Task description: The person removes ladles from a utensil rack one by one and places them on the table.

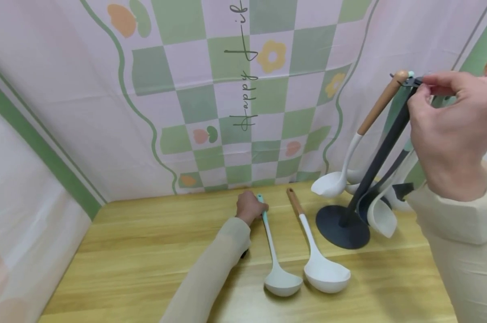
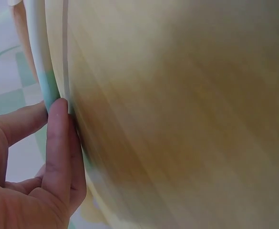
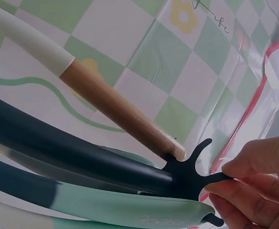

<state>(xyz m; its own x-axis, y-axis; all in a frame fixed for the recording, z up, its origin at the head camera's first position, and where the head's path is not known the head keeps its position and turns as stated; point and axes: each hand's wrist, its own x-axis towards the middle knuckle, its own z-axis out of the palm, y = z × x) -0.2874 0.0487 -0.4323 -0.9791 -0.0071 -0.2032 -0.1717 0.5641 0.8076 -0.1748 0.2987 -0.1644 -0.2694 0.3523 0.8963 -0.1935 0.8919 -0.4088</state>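
My left hand (image 1: pixel 249 207) pinches the mint-green handle end of a pale soup ladle (image 1: pixel 282 283), which lies on the wooden table (image 1: pixel 146 251). In the left wrist view, thumb and fingers meet around the green tip of the handle (image 2: pixel 47 86). My right hand (image 1: pixel 457 116) holds one hook (image 3: pixel 218 178) at the top of a black utensil stand (image 1: pixel 384 143) between thumb and fingers. From that stand hang a white ladle with a wooden handle (image 1: pixel 378 107), a dark-and-green-handled utensil (image 3: pixel 129 205) and several others, partly hidden behind the pole and my right hand.
Beside the pale ladle, to its right, lies a white ladle with a wooden handle (image 1: pixel 327 274). The stand's round black base (image 1: pixel 342 235) sits near the table's back right. A checkered cloth (image 1: pixel 227 89) hangs behind the table.
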